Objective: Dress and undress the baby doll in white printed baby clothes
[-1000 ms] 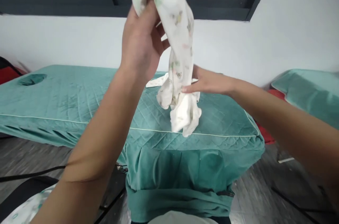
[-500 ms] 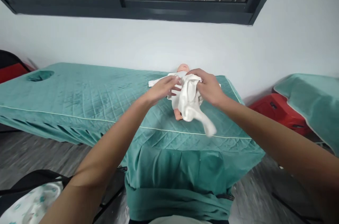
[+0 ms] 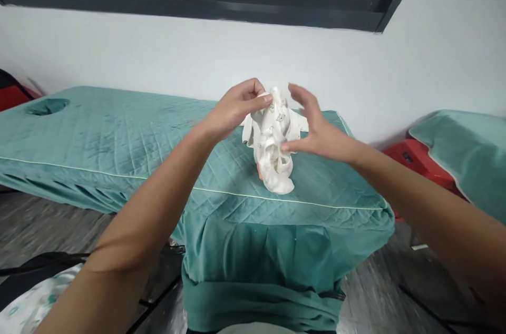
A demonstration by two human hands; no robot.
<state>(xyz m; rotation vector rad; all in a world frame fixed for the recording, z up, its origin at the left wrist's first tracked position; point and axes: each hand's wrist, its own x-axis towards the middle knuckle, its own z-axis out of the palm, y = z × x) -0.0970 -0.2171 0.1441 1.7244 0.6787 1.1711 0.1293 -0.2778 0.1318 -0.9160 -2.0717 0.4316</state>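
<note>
My left hand pinches the top of a crumpled white baby garment with small printed figures and holds it up over a baby doll. Only a bit of the doll's leg shows at the lower left of the cloth; its head and body are hidden. Beside the garment on the right, my right hand is open, thumb and fingers spread, its thumb close to the fabric; whether it touches I cannot tell. Behind it, a second white garment lies around the doll with sleeves out to the sides.
A green quilted cover drapes the bed, which has a face hole at its far left. A red plastic stool stands to the right, beside another green-covered bed. A patterned white cloth lies at lower left.
The garment has passed from my right hand to my left and now hangs upright over the doll, hiding its head. My right hand has let go and spread its fingers.
</note>
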